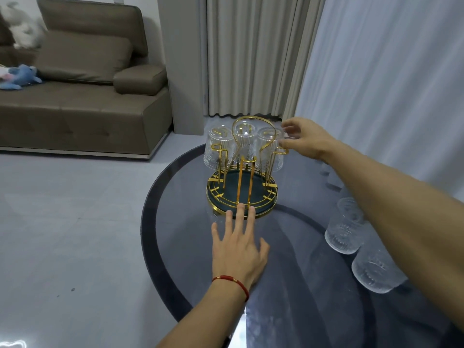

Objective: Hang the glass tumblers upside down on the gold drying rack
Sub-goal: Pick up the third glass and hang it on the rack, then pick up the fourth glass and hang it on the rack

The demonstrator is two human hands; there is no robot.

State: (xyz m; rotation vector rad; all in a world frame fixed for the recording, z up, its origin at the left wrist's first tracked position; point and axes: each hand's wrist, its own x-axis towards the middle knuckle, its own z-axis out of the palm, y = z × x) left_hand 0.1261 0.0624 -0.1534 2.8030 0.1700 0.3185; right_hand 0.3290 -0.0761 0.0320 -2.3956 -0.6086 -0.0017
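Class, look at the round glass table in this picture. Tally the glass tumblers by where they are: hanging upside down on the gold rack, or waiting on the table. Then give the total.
Hanging upside down on the gold rack: 3 tumblers (left tumbler, middle tumbler, right tumbler)
Waiting on the table: 2 tumblers (nearer tumbler, farther tumbler)
Total: 5 tumblers

Ribbed clear glass tumblers point(345, 226), glossy gold metal rack point(242, 172).
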